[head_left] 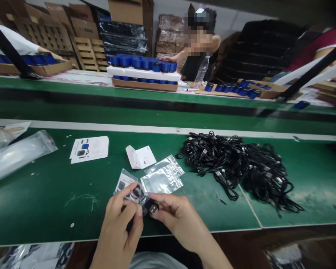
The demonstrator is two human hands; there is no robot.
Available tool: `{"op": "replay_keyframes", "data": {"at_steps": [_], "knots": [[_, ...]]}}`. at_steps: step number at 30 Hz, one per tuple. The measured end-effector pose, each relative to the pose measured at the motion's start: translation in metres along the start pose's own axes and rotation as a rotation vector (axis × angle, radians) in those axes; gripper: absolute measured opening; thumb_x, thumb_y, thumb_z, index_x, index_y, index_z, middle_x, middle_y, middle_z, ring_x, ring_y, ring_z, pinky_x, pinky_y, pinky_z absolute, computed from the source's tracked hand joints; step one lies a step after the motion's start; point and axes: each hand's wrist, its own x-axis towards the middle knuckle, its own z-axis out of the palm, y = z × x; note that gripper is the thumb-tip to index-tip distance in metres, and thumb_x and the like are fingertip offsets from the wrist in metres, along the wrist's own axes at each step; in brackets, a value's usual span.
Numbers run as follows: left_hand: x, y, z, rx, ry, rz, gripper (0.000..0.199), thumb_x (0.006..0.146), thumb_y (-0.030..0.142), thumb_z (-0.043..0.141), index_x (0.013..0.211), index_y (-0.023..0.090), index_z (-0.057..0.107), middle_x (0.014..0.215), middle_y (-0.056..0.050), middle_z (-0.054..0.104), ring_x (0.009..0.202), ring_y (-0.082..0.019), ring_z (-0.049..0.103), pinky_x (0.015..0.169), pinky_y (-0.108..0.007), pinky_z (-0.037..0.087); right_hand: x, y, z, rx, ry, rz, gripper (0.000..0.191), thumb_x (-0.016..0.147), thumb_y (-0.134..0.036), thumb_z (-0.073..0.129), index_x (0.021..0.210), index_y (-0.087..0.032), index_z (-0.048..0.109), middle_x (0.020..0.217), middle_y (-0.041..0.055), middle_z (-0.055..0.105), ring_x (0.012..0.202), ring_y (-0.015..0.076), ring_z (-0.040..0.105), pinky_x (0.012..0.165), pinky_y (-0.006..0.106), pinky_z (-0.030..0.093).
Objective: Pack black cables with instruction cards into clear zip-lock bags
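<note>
Black metal-tipped plug [152,207] pinched in right hand [179,216], clear bag [129,190] grasped in left hand [119,224]

The printed leaflets [89,149] on the table [44,209] and the bagged card [124,183] show only print too small to read.

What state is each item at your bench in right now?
Left hand, pinching a clear zip bag with a printed card inside.
Right hand, gripping a black plug.
Black cables, loose tangled heap.
Shiny zip bags, flat, overlapping.
Folded leaflet, lying half open.
Printed cards, stacked.
</note>
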Motion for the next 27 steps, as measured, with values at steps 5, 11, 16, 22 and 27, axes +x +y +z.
{"op": "replay_keyframes", "data": {"at_steps": [5, 11, 16, 22, 27], "knots": [[-0.003, 0.014, 0.0, -0.018, 0.011, 0.045, 0.015, 0.086, 0.01, 0.044, 0.082, 0.023, 0.051, 0.13, -0.009, 0.039, 0.11, -0.024, 0.044, 0.082, -0.037, 0.043, 0.004, 0.005, 0.019, -0.398, 0.307, -0.159, 0.012, 0.073, -0.012, 0.067, 0.063, -0.019, 0.068, 0.06, -0.0019, 0.061, 0.057, 0.0134, 0.056, 0.054, 0.023, 0.043], [-0.005, 0.029, 0.0, -0.089, 0.075, 0.015, 0.016, 0.085, 0.012, 0.043, 0.08, 0.024, 0.054, 0.129, -0.008, 0.043, 0.113, -0.024, 0.046, 0.089, -0.04, 0.041, 0.003, 0.009, 0.021, -0.388, 0.387, -0.081, 0.013, 0.072, -0.01, 0.063, 0.078, -0.019, 0.057, 0.069, -0.0027, 0.057, 0.06, 0.0128, 0.052, 0.056, 0.022, 0.041], [0.002, 0.008, -0.017, 0.0, -0.068, -0.014, 0.034, 0.077, 0.05, 0.063, 0.1, 0.026, 0.056, 0.127, -0.01, 0.058, 0.115, -0.033, 0.053, 0.09, -0.048, 0.044, 0.0, -0.004, 0.005, -0.504, 0.037, -0.12, 0.024, 0.07, -0.001, 0.066, 0.058, -0.018, 0.054, 0.058, -0.0073, 0.051, 0.056, 0.0094, 0.047, 0.053, 0.02, 0.032], [0.021, 0.002, -0.037, -0.08, -0.424, -0.145, 0.019, 0.074, 0.046, 0.066, 0.08, 0.028, 0.067, 0.068, 0.004, 0.065, 0.064, -0.018, 0.065, 0.055, -0.025, 0.05, -0.003, -0.015, 0.003, -0.441, -0.035, -0.138, 0.019, 0.073, -0.001, 0.063, 0.067, -0.019, 0.059, 0.061, -0.007, 0.054, 0.058, 0.0091, 0.05, 0.056, 0.02, 0.035], [0.022, 0.009, -0.034, -0.283, -0.301, -0.346, 0.036, 0.085, 0.046, 0.053, 0.059, 0.021, 0.051, 0.061, 0.005, 0.048, 0.052, -0.011, 0.053, 0.048, -0.02, 0.042, -0.007, -0.016, 0.003, -0.015, 0.017, -0.024, 0.02, 0.081, -0.023, 0.063, 0.101, -0.019, 0.059, 0.081, -0.0003, 0.063, 0.071, 0.0127, 0.057, 0.066, 0.024, 0.046]]}}
